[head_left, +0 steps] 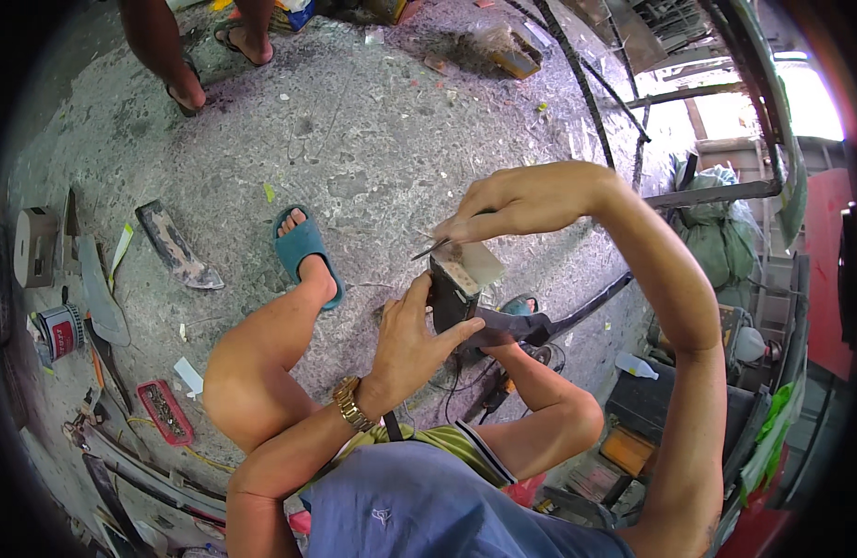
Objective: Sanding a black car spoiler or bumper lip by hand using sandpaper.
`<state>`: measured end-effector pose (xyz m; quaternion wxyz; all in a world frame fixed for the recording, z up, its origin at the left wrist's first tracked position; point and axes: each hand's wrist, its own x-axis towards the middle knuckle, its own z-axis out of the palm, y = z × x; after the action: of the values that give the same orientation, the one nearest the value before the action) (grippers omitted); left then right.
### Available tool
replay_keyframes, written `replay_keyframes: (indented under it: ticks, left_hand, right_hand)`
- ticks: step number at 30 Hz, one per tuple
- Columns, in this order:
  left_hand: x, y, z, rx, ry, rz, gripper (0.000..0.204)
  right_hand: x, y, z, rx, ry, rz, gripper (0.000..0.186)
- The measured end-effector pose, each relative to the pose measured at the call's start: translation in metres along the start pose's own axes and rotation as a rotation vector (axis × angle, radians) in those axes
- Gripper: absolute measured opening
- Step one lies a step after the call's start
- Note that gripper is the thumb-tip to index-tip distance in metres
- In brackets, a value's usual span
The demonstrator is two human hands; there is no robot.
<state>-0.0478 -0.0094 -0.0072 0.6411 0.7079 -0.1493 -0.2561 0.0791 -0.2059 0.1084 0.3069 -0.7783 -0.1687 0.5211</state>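
Note:
In front of me, my left hand (413,344), with a gold wristwatch, is wrapped round a dark boxy piece (453,292) that has a mottled beige top (458,272). A pale thin flap (484,262) stands at its far right edge. My right hand (494,206) is above it, fingers closed on a thin dark tool (429,249) angled over the top's near-left corner; its exact kind is unclear. A long dark bar (586,311) runs from the boxy piece toward the upper right.
Another person's legs (168,65) stand at the upper left. Scrap strips (177,244), a red tray (165,411) and a can (59,330) lie leftward. A dark metal frame (577,65), green sacks (712,232) and a power tool (503,381) are to the right.

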Motion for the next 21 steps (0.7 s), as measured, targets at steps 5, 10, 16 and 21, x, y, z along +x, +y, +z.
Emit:
replay_keyframes:
  ticks: [5, 10, 16, 21]
  left_hand:
    - [-0.001, 0.0, -0.003, 0.056, -0.009, 0.017, 0.056]
    - [0.003, 0.006, -0.005, -0.067, -0.048, -0.078, 0.058]
    - [0.0, 0.015, -0.007, 0.078, -0.039, -0.116, 0.057]
    - [-0.002, 0.018, -0.007, 0.36, 0.089, 0.131, 0.059]
  right_hand:
    - [-0.006, -0.017, -0.004, -0.146, -0.103, 0.131, 0.056]
    - [-0.037, -0.006, -0.007, 0.075, 0.241, -0.053, 0.046]
    - [-0.029, 0.002, 0.007, 0.109, 0.013, 0.199, 0.031]
    - [-0.02, -0.013, 0.026, -0.093, 0.02, 0.364, 0.049]
